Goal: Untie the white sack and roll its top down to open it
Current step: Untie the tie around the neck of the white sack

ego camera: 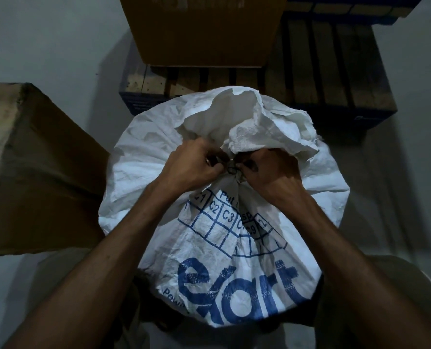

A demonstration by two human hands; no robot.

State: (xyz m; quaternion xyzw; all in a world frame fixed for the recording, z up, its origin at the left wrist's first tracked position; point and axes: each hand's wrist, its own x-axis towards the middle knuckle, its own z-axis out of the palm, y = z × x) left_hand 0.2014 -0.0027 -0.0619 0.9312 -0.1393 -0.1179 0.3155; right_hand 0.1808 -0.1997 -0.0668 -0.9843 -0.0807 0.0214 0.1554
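My left hand (193, 165) is curled almost into a fist, its fingertips pinched on the thin dark tie (232, 169) that cinches the neck of the big white woven plastic sack (159, 152). My right hand (267, 172) sits just across from it, fingers bent in and pinching the same tie from the other side, so the two sets of knuckles nearly meet over the knot. Both hands press against the gathered fabric at the neck. A small dark loop of the tie shows in the gap between them.

The sack stands on the pale grey floor (45, 46) right in front of me, between my forearms, full and rounded. Its neck is still bunched tight. Above the tie the loose top (254, 122) flares up and away from me in crumpled, torn-edged folds. The side facing me carries blue print: a grid of boxes marked C1, C2, C3 and more, with large blue lettering lower down.

A brown cardboard box (33, 159) sits just left of the sack. Beyond the sack lies a dark wooden slatted pallet (322, 71), carrying another brown cardboard carton (204, 28).
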